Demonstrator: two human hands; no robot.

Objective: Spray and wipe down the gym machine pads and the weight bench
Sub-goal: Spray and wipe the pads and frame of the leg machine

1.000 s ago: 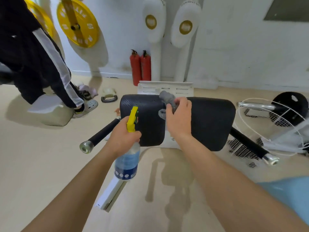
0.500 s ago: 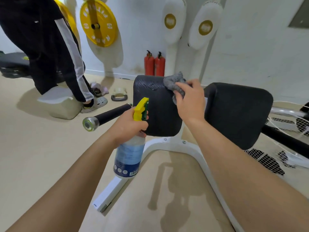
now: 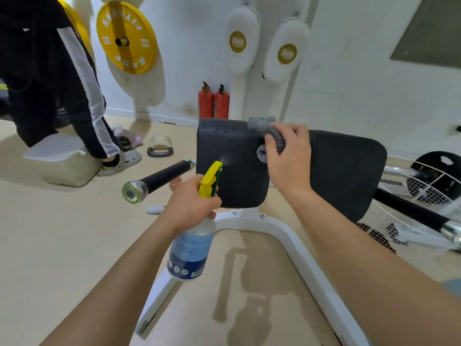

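Yellow round weight plate (image 3: 126, 37), wall-hung; white lettering not clearly legible. Black foam-grip bar with chrome end cap (image 3: 159, 179), jutting left of the pads. Left hand (image 3: 192, 203), fingers curled round clear spray bottle with blue label (image 3: 190, 253); barcode visible, print too small to read; yellow nozzle facing left black textured machine pad (image 3: 229, 166). Two red fire extinguishers (image 3: 213, 102) behind. Right hand (image 3: 287, 158) gripping crumpled grey cloth (image 3: 268, 131) at that pad's upper right corner. Second black pad (image 3: 344, 171). White wire fan guard (image 3: 424, 191), far right.
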